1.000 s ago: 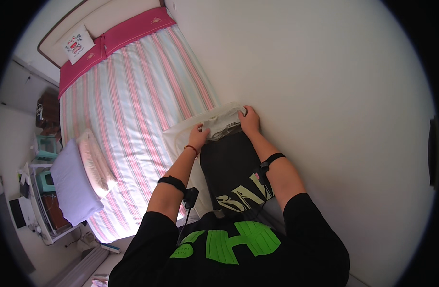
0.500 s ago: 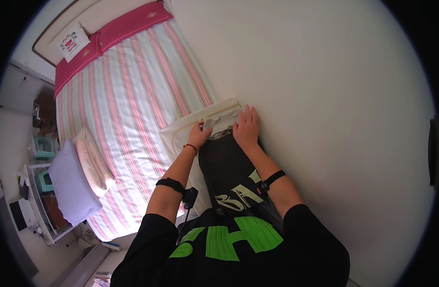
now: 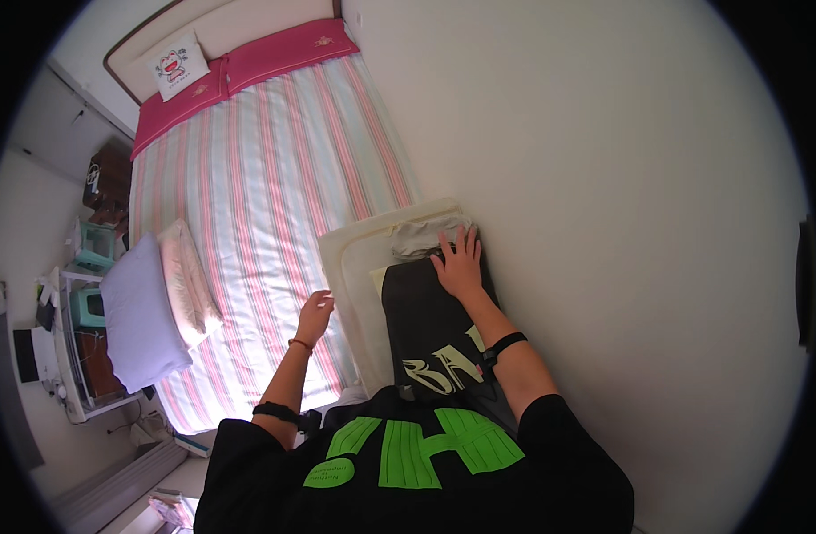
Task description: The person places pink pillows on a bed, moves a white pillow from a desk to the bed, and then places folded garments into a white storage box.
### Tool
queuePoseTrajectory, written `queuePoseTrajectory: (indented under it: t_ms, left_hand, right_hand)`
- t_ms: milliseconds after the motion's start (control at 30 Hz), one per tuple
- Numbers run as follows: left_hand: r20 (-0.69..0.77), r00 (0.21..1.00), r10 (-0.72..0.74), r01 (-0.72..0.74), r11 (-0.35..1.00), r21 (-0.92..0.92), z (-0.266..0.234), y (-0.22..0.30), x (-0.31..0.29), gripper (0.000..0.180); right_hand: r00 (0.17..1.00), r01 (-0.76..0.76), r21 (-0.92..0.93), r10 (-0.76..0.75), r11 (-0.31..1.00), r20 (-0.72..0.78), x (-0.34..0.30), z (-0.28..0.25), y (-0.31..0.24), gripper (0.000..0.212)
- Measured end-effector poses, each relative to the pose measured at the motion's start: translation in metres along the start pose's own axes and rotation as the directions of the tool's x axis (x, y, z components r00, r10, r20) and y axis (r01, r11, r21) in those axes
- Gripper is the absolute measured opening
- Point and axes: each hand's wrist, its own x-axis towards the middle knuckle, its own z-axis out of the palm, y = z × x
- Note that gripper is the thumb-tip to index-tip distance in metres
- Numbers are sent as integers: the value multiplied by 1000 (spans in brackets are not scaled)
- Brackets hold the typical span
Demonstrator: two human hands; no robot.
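Observation:
A whitish, see-through zip storage bag (image 3: 359,258) lies at the bed's right edge, beside the wall. On it sits a folded black garment (image 3: 417,307) with pale printed letters, and a crumpled grey cloth (image 3: 417,238) lies beyond that. My right hand (image 3: 461,267) rests flat with fingers spread over the far end of the black garment, its fingertips reaching the grey cloth. Just outside the bag's left edge is my left hand (image 3: 315,316), fingers loosely bent and nothing visible in them. Contact between its fingertips and the bag's edge cannot be made out.
The striped bedspread (image 3: 266,178) stretches left and away to red pillows (image 3: 288,55) and a white cushion (image 3: 175,67). A lilac pillow (image 3: 141,311) and a pale pink one (image 3: 187,289) lie at the bed's left. A bare wall (image 3: 622,222) bounds the right side.
My left hand has left the grey cloth and moved left and nearer to me, to the bag's edge. My right hand stays on the garment. The whole view has shifted slightly.

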Motion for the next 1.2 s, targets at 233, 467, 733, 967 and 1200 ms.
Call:
queuePoseTrajectory:
  t_ms: [233, 467, 733, 967, 1200]
  left_hand:
    - [-145, 979, -144, 172, 963, 207, -62, -110, -147, 34]
    - [-125, 909, -399, 402, 916, 5, -61, -191, -235, 38]
    - [-47, 939, -340, 337, 940, -52, -33, -191, -247, 30]
    - [-343, 939, -8, 111, 953, 283, -57, -98, -248, 45]
    - [-310, 948, -70, 134, 973, 189, -13, -16, -313, 24]
  right_hand:
    - [981, 2, -3, -1, 1000, 195, -9, 19, -10, 60]
    - [996, -36, 122, 25, 992, 90, -36, 1, -13, 60]
    - [849, -493, 869, 240, 39, 471, -141, -20, -43, 30]
    - [895, -440, 886, -16, 144, 447, -166, -66, -44, 30]
    - [863, -464, 866, -126, 184, 489, -183, -55, -42, 33]
